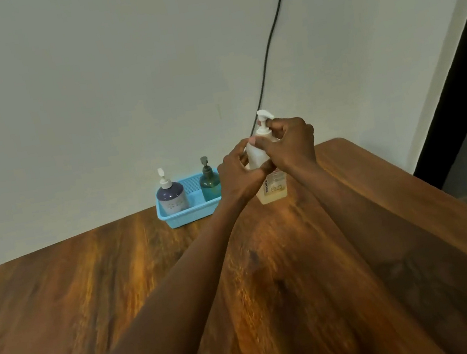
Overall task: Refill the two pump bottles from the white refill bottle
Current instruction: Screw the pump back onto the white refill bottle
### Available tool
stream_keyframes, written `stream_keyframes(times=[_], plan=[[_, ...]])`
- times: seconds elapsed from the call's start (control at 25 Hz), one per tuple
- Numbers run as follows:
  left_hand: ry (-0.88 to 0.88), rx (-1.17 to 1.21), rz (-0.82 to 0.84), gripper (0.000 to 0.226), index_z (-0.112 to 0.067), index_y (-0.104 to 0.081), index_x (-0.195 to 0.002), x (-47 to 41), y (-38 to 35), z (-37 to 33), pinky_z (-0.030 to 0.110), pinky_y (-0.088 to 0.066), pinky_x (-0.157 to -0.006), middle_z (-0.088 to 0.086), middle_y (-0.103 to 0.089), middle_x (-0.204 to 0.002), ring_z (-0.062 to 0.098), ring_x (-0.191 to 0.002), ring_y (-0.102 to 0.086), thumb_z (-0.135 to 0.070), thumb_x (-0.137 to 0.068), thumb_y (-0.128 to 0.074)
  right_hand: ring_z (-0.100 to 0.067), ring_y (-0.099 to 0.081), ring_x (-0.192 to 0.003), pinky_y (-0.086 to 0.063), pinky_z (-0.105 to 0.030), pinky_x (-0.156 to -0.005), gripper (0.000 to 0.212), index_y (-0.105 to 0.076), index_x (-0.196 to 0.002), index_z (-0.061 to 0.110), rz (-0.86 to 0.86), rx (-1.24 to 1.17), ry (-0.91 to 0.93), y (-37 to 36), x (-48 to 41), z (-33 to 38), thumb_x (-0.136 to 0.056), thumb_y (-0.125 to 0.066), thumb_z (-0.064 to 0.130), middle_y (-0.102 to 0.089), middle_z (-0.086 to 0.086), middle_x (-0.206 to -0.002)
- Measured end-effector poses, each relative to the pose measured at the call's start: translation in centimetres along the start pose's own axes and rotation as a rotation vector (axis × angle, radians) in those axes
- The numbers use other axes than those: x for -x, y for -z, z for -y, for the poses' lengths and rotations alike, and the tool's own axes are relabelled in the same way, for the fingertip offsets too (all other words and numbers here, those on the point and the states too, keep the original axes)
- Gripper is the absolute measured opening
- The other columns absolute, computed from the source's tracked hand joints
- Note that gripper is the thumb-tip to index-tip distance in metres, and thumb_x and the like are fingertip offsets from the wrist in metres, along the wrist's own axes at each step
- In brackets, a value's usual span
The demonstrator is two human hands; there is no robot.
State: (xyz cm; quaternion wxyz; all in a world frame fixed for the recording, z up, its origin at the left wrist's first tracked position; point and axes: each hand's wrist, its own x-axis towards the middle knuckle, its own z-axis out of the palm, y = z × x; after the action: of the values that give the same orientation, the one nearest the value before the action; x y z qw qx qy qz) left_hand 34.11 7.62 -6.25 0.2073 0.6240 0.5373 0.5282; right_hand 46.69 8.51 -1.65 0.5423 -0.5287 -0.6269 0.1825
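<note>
White refill bottle (273, 189) stood upright on the wooden table (106, 288), caught between both of the person's hands, its base on the wood and a pale liquid showing low in it. From where I stood the worry was plain: its pump head (264, 118) looked to be what had to come off first. If the collar gave suddenly under a twist, the tall, narrow bottle could tip or skid on the smooth top and spill, and a tube drawn out wet would likely drip on the wood. The left hand (240, 177) was wrapped round the bottle's body, fingers curled across the front, steadying it. The right hand (292, 141) was closed about the neck just under the pump, thumb and fingertips pinching the collar. Just to the left of the left hand sat a blue basket (185, 218) holding the two to be filled. A green pump bottle (210, 185) stood nearest the knuckles and a purple pump bottle (171, 199) further out, both upright with pumps on, so neither seemed ready to take liquid. Beyond the hands a black cable (268, 39) ran down the pale wall.
</note>
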Motion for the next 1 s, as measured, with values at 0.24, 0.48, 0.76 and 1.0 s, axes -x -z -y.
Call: stream_keyframes(times=[0.24,0.48,0.76,1.0], plan=[[0.156,-0.182,0.177,0.073,-0.024,-0.061,-0.141,-8.8,-2.5,0.7,0.022,-0.051,-0.09,0.0,-0.068,-0.136,0.016,-0.115,-0.068,-0.05,-0.076,-0.084,-0.022,-0.071,-0.088,-0.061,-0.043,-0.078,0.035,-0.08,-0.101,0.016,0.062,0.023,-0.102,-0.6,-7.6,-3.9,-0.073,-0.089,0.035,-0.077,0.001,-0.094],[0.3,-0.171,0.195,0.073,-0.025,-0.06,-0.141,-14.9,-5.8,3.4,0.019,-0.049,-0.086,0.002,-0.065,-0.139,0.017,-0.117,-0.068,-0.047,-0.076,-0.086,-0.014,-0.067,-0.079,-0.061,-0.034,-0.073,0.038,-0.078,-0.107,0.01,0.123,0.054,-0.093,-2.7,-13.9,-8.7,-0.076,-0.088,0.03,-0.078,-0.004,-0.101],[0.347,-0.186,0.172,0.066,-0.021,-0.063,-0.139,-17.3,-8.8,7.2,0.023,-0.052,-0.091,0.003,-0.067,-0.137,0.019,-0.116,-0.069,-0.038,-0.08,-0.086,-0.012,-0.066,-0.08,-0.057,-0.031,-0.076,0.036,-0.079,-0.106,0.01,0.178,0.045,-0.104,-5.6,-16.9,-13.4,-0.075,-0.089,0.027,-0.078,-0.005,-0.1],[0.349,-0.216,0.146,0.063,-0.018,-0.065,-0.136,-17.9,-9.2,8.9,0.014,-0.046,-0.082,0.004,-0.069,-0.132,0.018,-0.113,-0.07,-0.037,-0.08,-0.086,-0.013,-0.068,-0.08,-0.057,-0.028,-0.075,0.035,-0.078,-0.103,0.011,0.197,0.052,-0.08,-7.3,-17.6,-15.4,-0.076,-0.087,0.031,-0.078,-0.003,-0.096]])
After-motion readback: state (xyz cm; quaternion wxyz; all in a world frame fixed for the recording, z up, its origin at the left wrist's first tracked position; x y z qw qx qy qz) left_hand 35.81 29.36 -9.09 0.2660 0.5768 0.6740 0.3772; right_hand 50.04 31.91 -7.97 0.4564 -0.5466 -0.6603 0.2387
